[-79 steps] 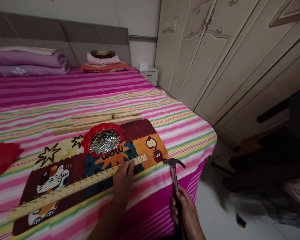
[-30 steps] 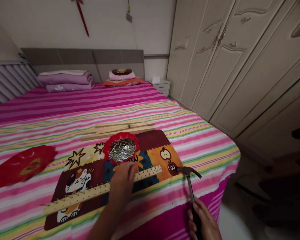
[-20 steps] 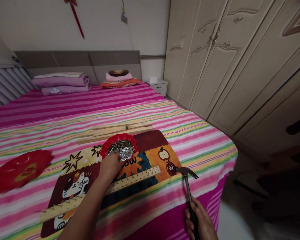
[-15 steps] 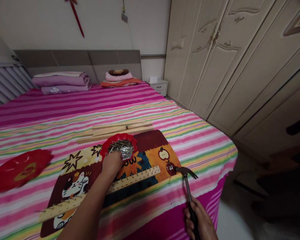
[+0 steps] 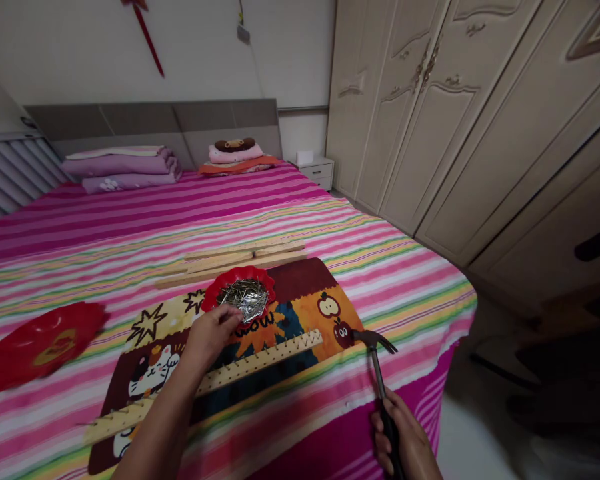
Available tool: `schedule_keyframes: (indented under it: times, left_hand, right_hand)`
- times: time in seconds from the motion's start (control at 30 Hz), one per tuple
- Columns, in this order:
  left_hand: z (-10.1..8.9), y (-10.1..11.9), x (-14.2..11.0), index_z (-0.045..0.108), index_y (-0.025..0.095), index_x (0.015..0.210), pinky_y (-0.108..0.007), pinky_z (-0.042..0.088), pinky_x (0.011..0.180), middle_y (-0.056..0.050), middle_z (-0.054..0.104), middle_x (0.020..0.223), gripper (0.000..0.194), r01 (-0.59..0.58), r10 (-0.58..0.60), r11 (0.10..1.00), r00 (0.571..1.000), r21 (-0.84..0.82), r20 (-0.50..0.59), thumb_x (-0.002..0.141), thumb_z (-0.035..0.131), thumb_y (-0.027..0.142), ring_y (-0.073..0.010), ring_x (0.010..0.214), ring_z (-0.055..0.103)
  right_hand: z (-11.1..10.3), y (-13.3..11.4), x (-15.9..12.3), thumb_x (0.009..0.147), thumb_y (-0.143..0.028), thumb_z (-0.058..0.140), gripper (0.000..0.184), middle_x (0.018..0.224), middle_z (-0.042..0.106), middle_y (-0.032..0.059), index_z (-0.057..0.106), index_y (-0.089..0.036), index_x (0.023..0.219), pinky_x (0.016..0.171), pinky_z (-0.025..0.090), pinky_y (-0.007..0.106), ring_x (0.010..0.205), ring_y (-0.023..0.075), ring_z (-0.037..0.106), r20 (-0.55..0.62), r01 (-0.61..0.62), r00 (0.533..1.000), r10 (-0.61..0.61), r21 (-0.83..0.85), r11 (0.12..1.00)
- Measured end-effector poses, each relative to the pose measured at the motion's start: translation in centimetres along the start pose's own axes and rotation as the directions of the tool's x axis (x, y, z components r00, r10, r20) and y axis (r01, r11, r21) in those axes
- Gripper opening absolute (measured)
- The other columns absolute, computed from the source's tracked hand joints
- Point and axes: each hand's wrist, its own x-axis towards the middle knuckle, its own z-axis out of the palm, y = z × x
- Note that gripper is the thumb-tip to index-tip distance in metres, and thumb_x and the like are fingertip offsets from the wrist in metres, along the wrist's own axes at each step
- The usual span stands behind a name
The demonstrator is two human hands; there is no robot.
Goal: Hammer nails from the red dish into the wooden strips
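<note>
My left hand [image 5: 214, 331] is pinched at the near rim of a red scalloped bowl [image 5: 270, 283]. Loose nails [image 5: 247, 297] fill that bowl. Whatever sits between the left fingertips is too small to make out. In my right hand [image 5: 403, 433] is the black handle of a claw hammer [image 5: 380, 373], its head lying by the mat's right edge. A long wooden strip [image 5: 260, 362] crosses the patterned mat [image 5: 300, 273], with a row of nails standing up from it and a line of holes alongside. My left forearm hides part of the strip.
Several thin wooden strips [image 5: 245, 259] lie behind the bowl on the striped bedspread [image 5: 380, 267]. A red tray-like dish [image 5: 40, 343] is at the left. Folded bedding [image 5: 125, 167] is stacked near the headboard. A wardrobe [image 5: 430, 133] stands to the right of the bed.
My left hand has drawn back from the nails to the bowl's near-left side, with thumb and fingers together. The right hand and hammer are nearly still.
</note>
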Motion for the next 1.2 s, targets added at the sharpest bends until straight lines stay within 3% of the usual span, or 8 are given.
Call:
schedule_keyframes:
  times: [0.13, 0.2, 0.37, 0.5, 0.67, 0.93, 1.1, 1.2]
  left_hand:
    - [0.3, 1.2, -3.0, 0.065, 0.019, 0.067, -0.023, 0.041, 0.057, 0.001, 0.062, 0.065, 0.030, 0.057, -0.054, 0.949, 0.998, -0.310, 0.020, 0.057, 0.065, 0.047, -0.0134, 0.062, 0.053]
    - [0.6, 1.7, -4.5, 0.065, 0.019, 0.070, -0.022, 0.040, 0.055, 0.002, 0.059, 0.061, 0.032, 0.128, -0.096, 0.911, 0.990, -0.392, 0.100, 0.056, 0.068, 0.047, -0.0114, 0.058, 0.050]
    - [2.6, 1.8, -7.3, 0.064, 0.017, 0.081, -0.020, 0.037, 0.052, 0.004, 0.056, 0.060, 0.034, 0.290, -0.150, 0.814, 0.942, -0.502, 0.301, 0.058, 0.069, 0.041, -0.0081, 0.053, 0.046]
    - [4.7, 0.8, -8.1, 0.061, 0.018, 0.075, -0.020, 0.034, 0.049, 0.005, 0.052, 0.055, 0.028, 0.368, -0.167, 0.774, 0.903, -0.515, 0.396, 0.058, 0.069, 0.038, -0.0073, 0.049, 0.044]
    - [5.8, 0.4, -8.2, 0.060, 0.018, 0.071, -0.020, 0.036, 0.051, 0.003, 0.056, 0.061, 0.027, 0.315, -0.158, 0.781, 0.935, -0.539, 0.318, 0.062, 0.065, 0.042, -0.0081, 0.054, 0.047]
    - [7.5, 1.2, -7.8, 0.056, 0.017, 0.065, -0.018, 0.028, 0.041, 0.007, 0.048, 0.043, 0.026, 0.367, -0.187, 0.710, 0.921, -0.601, 0.341, 0.054, 0.068, 0.037, -0.0051, 0.040, 0.039]
    - [7.6, 1.7, -7.4, 0.057, 0.016, 0.064, -0.025, 0.048, 0.053, 0.001, 0.062, 0.059, 0.028, 0.414, -0.277, 0.648, 0.910, -0.639, 0.309, 0.049, 0.070, 0.037, -0.0134, 0.058, 0.060]
    - [7.8, 2.0, -7.3, 0.059, 0.016, 0.069, -0.028, 0.052, 0.060, 0.000, 0.064, 0.062, 0.035, 0.412, -0.309, 0.629, 0.911, -0.659, 0.274, 0.047, 0.071, 0.040, -0.0157, 0.062, 0.063]
  right_hand:
    - [0.1, -0.3, -0.1, 0.071, -0.047, 0.067, 0.047, 0.055, 0.052, -0.0078, 0.049, -0.024, 0.108, 0.028, 0.029, 0.014, 0.035, 0.0071, 0.040, 0.007, -0.007, 1.000, 0.007, -0.013, 1.000]
    - [0.1, -0.4, -0.1, 0.069, -0.048, 0.068, 0.049, 0.054, 0.052, -0.0077, 0.048, -0.023, 0.106, 0.027, 0.029, 0.014, 0.035, 0.0076, 0.040, 0.014, -0.015, 1.000, 0.015, -0.014, 1.000]
    - [-0.1, -0.2, 0.2, 0.067, -0.049, 0.068, 0.047, 0.054, 0.052, -0.0076, 0.049, -0.023, 0.101, 0.026, 0.029, 0.015, 0.034, 0.0077, 0.041, 0.024, -0.023, 0.999, 0.023, -0.015, 1.000]
    - [-0.3, -0.1, 0.2, 0.070, -0.049, 0.066, 0.047, 0.054, 0.053, -0.0076, 0.048, -0.023, 0.105, 0.027, 0.028, 0.014, 0.034, 0.0075, 0.040, 0.032, -0.015, 0.999, 0.016, -0.019, 1.000]
    - [-0.1, -0.3, 0.1, 0.071, -0.049, 0.066, 0.044, 0.055, 0.053, -0.0073, 0.050, -0.022, 0.103, 0.027, 0.028, 0.014, 0.035, 0.0072, 0.041, 0.029, -0.010, 1.000, 0.011, -0.028, 1.000]
    - [-0.4, -0.1, 0.2, 0.074, -0.047, 0.064, 0.042, 0.055, 0.053, -0.0074, 0.048, -0.024, 0.105, 0.027, 0.028, 0.014, 0.035, 0.0075, 0.040, 0.040, -0.014, 0.999, 0.015, -0.013, 1.000]
    - [-0.3, -0.2, 0.2, 0.072, -0.048, 0.065, 0.043, 0.055, 0.053, -0.0073, 0.050, -0.023, 0.103, 0.027, 0.029, 0.014, 0.035, 0.0075, 0.041, 0.045, -0.010, 0.999, 0.011, -0.017, 1.000]
    - [-0.2, -0.3, 0.1, 0.071, -0.050, 0.066, 0.043, 0.055, 0.053, -0.0069, 0.051, -0.022, 0.100, 0.027, 0.029, 0.014, 0.035, 0.0072, 0.041, 0.052, -0.006, 0.999, 0.007, -0.018, 1.000]
